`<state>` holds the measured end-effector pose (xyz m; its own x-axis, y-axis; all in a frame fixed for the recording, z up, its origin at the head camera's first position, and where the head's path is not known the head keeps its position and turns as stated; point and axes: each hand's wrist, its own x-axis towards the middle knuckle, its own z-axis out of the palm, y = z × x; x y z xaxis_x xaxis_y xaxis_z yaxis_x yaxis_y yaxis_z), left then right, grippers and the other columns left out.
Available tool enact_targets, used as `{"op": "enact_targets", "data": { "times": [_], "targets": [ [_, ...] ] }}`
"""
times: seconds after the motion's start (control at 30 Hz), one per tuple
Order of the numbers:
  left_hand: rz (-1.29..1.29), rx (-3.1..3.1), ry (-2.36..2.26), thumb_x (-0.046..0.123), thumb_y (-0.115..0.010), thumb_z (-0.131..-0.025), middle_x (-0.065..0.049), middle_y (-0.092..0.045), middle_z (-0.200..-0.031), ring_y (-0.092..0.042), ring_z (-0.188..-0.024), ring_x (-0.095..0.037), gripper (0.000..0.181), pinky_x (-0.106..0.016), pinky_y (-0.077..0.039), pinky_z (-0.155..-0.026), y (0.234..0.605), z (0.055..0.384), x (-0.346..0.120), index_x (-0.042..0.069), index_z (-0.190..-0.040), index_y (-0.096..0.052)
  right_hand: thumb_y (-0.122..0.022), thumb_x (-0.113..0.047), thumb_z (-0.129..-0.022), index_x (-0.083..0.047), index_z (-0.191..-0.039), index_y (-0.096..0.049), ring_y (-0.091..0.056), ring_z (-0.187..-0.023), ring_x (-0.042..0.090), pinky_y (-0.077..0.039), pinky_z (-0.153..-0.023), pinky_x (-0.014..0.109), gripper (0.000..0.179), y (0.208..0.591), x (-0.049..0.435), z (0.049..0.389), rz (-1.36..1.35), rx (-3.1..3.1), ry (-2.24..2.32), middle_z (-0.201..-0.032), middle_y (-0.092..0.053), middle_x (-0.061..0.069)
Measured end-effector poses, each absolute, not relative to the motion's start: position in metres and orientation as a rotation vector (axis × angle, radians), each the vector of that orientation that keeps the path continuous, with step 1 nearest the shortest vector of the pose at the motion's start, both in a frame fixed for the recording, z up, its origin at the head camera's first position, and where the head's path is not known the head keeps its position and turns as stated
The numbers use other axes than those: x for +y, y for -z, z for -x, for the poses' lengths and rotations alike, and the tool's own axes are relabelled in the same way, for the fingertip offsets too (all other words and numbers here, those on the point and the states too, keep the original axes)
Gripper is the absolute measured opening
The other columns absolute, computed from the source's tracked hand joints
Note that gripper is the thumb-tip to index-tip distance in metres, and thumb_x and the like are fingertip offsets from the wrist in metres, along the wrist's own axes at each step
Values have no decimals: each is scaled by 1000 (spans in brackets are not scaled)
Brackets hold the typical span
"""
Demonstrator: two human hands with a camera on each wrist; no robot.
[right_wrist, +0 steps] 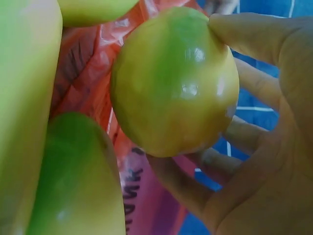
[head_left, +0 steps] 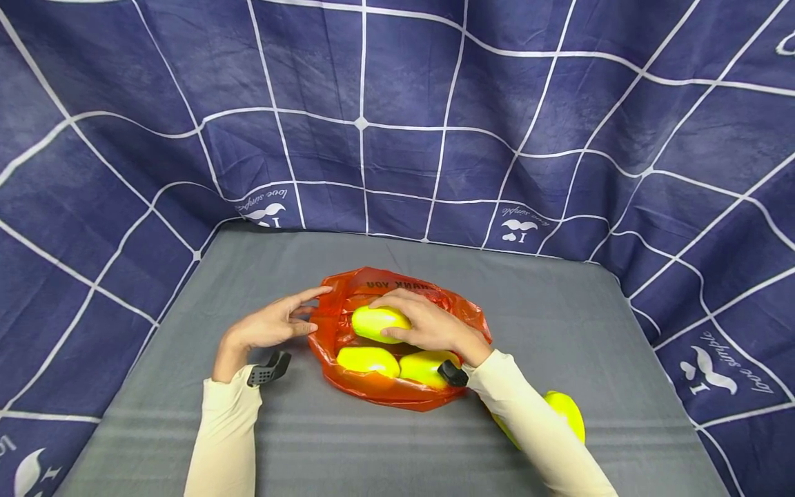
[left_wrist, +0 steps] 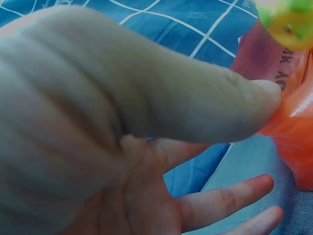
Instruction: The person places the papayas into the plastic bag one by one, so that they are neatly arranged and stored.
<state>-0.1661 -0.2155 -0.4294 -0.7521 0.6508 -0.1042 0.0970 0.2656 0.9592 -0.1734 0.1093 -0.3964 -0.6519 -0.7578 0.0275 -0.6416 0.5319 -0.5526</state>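
A red plastic bag [head_left: 397, 397] with dark lettering lies with its mouth spread wide. My right hand [head_left: 428, 324] grips a yellow-green mango [head_left: 375, 323] over the bag's opening, fingers round its far side and thumb on the near side. Two more mangoes, one on the left [head_left: 366, 360] and one on the right [head_left: 419, 367], sit side by side in the front of the bag. At the bag's left rim is my left hand [head_left: 270, 324], fingers spread, index fingertip and thumb tip right at the red plastic. The left wrist view shows that thumb against the bag [left_wrist: 296, 112].
Yellow-green fruit [head_left: 564, 413] lies right of the bag, partly behind the right forearm. A grey cloth [head_left: 298, 442] covers the table. Blue curtains with white lines [head_left: 397, 166] hang behind and at both sides. Black straps circle both wrists.
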Motion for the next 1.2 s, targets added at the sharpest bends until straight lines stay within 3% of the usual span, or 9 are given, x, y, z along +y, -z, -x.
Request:
{"op": "enact_targets", "data": {
  "times": [0.27,0.63,0.97,1.2],
  "targets": [
    [-670,2043,-1520,-4,-59,-96,-30,-21,-160,-35,-140,-53,72,-30,-49,-104,430,166,-216,0,-157,-20,-68,-29,-96,-20,-139,-56,-49,-129,20,-39,-112,42,45,405,96,177,1147,2575,682,-136,-58,1],
    [-683,2053,-1513,-3,-59,-97,-31,-21,-159,-35,-140,-54,72,-30,-49,-103,431,166,-216,-1,-157,-20,-64,-30,-99,-19,-144,-51,-46,-136,21,-36,-117,45,48,417,88,175,1114,2519,673,-146,-52,4],
    [-673,2098,-1471,1,-61,-97,-30,-22,-160,-34,-141,-54,72,-51,-45,-107,428,165,-216,0,-157,-21,-52,-19,-105,-15,-142,-53,-46,-137,20,-35,-118,40,37,418,87,174,1165,2466,622,-146,-51,5],
    [-668,2084,-1482,2,-61,-97,-30,-21,-160,-33,-141,-54,73,-49,-45,-107,428,165,-217,0,-157,-21,-51,-17,-105,-14,-142,-53,-45,-137,20,-35,-118,41,37,416,88,174,1166,2452,634,-147,-50,5]
  ]
}}
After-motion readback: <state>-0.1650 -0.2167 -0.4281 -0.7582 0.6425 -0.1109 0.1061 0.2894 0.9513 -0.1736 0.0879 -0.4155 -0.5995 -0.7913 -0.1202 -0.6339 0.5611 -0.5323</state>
